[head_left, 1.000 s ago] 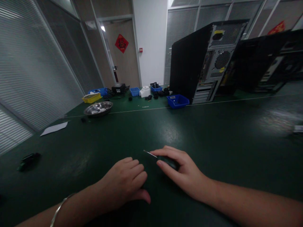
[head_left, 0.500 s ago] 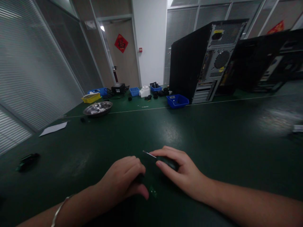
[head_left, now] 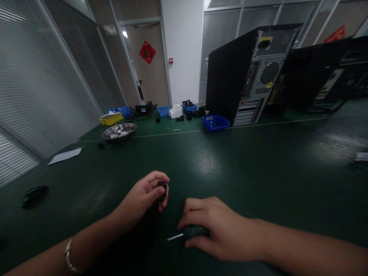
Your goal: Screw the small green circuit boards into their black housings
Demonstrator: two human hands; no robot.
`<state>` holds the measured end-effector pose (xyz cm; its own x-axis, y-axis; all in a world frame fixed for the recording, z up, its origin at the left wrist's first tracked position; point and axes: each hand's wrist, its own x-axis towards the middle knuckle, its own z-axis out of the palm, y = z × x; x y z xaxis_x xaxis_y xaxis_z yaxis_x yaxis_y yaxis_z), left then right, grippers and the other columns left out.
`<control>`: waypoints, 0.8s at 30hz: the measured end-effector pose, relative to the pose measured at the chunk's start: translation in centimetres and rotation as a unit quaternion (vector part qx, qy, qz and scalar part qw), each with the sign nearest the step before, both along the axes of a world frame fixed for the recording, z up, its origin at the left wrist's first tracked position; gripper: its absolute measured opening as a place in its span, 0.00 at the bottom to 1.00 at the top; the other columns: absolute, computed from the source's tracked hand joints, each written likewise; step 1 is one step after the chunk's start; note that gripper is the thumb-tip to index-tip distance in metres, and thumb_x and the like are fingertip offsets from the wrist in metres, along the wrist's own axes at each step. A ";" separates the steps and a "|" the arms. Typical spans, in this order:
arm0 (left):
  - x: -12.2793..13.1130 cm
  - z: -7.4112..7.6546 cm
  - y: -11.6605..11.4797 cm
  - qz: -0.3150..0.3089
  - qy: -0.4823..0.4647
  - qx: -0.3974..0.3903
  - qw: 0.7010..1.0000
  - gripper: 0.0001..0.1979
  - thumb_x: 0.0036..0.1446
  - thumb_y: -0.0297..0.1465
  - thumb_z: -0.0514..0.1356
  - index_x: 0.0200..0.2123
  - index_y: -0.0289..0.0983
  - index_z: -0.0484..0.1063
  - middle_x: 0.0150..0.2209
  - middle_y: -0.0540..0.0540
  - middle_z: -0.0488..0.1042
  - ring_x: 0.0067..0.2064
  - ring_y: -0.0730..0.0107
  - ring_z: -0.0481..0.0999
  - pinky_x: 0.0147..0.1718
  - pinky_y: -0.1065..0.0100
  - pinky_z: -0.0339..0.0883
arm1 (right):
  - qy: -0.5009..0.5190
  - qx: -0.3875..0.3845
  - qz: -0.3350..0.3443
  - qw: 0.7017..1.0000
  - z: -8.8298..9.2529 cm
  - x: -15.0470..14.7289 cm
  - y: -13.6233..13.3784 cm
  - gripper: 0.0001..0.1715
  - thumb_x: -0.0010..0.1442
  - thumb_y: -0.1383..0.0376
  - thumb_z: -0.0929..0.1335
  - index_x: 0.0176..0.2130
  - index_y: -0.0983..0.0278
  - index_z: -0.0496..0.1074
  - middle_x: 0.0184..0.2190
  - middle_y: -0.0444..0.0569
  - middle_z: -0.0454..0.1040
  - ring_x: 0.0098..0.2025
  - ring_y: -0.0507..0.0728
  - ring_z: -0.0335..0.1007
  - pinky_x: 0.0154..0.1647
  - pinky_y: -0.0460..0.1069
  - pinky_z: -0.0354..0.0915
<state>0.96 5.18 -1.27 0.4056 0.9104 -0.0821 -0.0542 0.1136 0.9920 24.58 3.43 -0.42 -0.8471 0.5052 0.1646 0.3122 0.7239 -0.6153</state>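
Far left, a dark flat object (head_left: 33, 193) lies alone on the green table mat (head_left: 258, 165); its kind cannot be told. Beyond it, a white sheet of paper (head_left: 65, 156) lies flat near the table's left edge. Further back stand a metal bowl (head_left: 119, 131) and a yellow bin (head_left: 110, 119), close together.

Near centre, the left hand (head_left: 140, 199), with a bracelet (head_left: 68, 255) on its wrist, pinches a small black part (head_left: 162, 187) between thumb and fingertips. The part is clear of the other hand; whether it is off the mat cannot be told.

Just right and nearer the camera, the right hand (head_left: 214, 228) is closed knuckles-up around the dark handle of a screwdriver (head_left: 194, 231). The thin metal shaft projects leftward, low over the mat, and its tip ends below the left hand, apart from the black part.

Right of centre at the back, a blue bin (head_left: 215, 122) sits just beside an upright computer tower (head_left: 247, 73), rear panel facing the camera. A second dark tower (head_left: 316, 76) stands further right.
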 end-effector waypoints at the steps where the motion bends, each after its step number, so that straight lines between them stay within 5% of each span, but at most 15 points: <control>1: 0.0 -0.1 0.0 0.002 -0.018 -0.018 1.000 0.15 0.60 0.40 0.61 0.44 0.37 0.66 0.28 0.51 0.71 0.26 0.73 0.69 0.26 0.70 0.61 | -0.005 0.005 0.000 1.000 0.0 0.0 0.0 0.14 0.60 0.64 0.71 0.47 0.63 0.74 0.41 0.49 0.74 0.39 0.56 0.73 0.39 0.47 0.66; 11: 0.3 0.0 -0.2 0.008 -0.092 -0.082 0.992 0.11 0.64 0.37 0.58 0.41 0.35 0.74 0.33 0.46 0.74 0.31 0.72 0.71 0.26 0.71 0.62 | 0.059 -0.029 -0.024 0.998 -0.8 0.1 0.3 0.06 0.59 0.72 0.69 0.40 0.65 0.71 0.36 0.47 0.72 0.36 0.53 0.70 0.36 0.46 0.65; 20: 0.6 0.1 -1.0 -0.007 -0.104 -0.107 0.989 0.09 0.57 0.31 0.65 0.42 0.37 0.76 0.40 0.45 0.76 0.44 0.64 0.75 0.48 0.61 0.66 | 0.202 -0.089 -0.144 0.965 -0.6 -0.5 0.8 0.07 0.58 0.75 0.69 0.38 0.66 0.73 0.34 0.49 0.75 0.37 0.56 0.72 0.39 0.49 0.66; 24: 0.4 0.2 -1.0 -0.011 -0.061 -0.073 0.995 0.08 0.57 0.31 0.65 0.41 0.38 0.75 0.41 0.44 0.77 0.43 0.63 0.75 0.48 0.60 0.64 | 0.236 -0.138 -0.183 0.944 -0.5 -0.7 0.8 0.05 0.59 0.72 0.70 0.38 0.66 0.74 0.33 0.48 0.77 0.37 0.56 0.74 0.39 0.48 0.68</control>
<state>1.40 4.21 -1.10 0.4408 0.8828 -0.1623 -0.1690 0.2592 0.9509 23.92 4.26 -0.96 -0.4724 0.8292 0.2987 0.1546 0.4117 -0.8981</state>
